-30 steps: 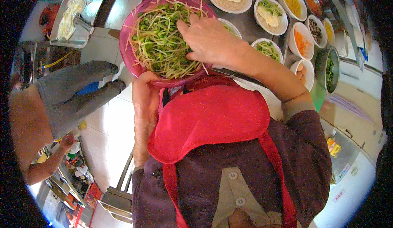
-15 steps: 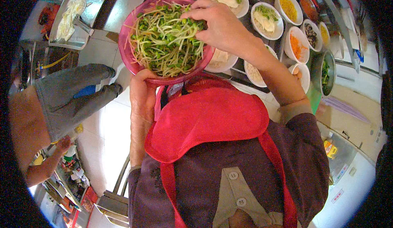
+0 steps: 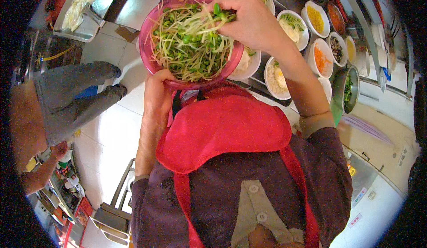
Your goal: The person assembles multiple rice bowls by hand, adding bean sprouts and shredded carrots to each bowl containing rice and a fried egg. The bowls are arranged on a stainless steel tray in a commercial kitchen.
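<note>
My left hand (image 3: 161, 84) grips the near-left rim of a pink bowl (image 3: 145, 43), its fingers partly hidden underneath. Long pale sprouts with green leaves (image 3: 191, 47) fill the bowl. Over the bowl's far right side, my right hand (image 3: 247, 18) is closed on a bunch of these sprouts, with stems and a leaf poking out between the fingers. Close beyond the bowl stand white bowls of rice, one (image 3: 276, 87) with an egg on top and another (image 3: 291, 27) with egg and greens.
To the right are bowls of yellow shreds (image 3: 315, 18), orange shreds (image 3: 323, 61) and dark pieces (image 3: 336, 47), plus a metal bowl of greens (image 3: 351, 87). A metal tray of fried eggs (image 3: 82, 14) lies far left. Another person in grey trousers (image 3: 75, 92) stands at left.
The pink bowl and my left hand have shifted a little to the right. My right hand has moved slightly right and now pulls a bunch of sprouts up from the heap.
</note>
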`<action>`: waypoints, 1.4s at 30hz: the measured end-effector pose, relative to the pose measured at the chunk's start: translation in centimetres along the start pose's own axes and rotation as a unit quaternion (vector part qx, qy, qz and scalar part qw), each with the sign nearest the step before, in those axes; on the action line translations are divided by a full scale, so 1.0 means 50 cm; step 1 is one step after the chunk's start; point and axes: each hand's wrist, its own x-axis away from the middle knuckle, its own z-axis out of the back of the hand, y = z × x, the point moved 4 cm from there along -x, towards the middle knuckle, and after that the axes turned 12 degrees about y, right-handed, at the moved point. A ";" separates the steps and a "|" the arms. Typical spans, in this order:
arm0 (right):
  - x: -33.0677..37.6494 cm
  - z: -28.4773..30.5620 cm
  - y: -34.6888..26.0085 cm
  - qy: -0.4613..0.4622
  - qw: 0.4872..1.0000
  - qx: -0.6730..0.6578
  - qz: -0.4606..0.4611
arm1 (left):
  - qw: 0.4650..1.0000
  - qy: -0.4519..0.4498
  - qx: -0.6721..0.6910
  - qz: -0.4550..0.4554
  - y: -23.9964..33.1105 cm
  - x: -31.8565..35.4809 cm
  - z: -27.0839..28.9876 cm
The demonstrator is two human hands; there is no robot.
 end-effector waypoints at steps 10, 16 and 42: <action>-0.034 0.034 0.035 -0.007 0.999 -0.027 -0.037 | 0.999 -0.030 0.028 -0.014 0.009 0.011 -0.020; -0.062 0.090 0.043 0.032 0.969 -0.189 -0.158 | 0.998 -0.033 0.033 -0.029 0.007 0.001 -0.016; -0.292 -0.028 0.455 -0.054 0.954 0.272 0.110 | 0.991 0.109 0.051 -0.058 -0.054 -0.001 0.005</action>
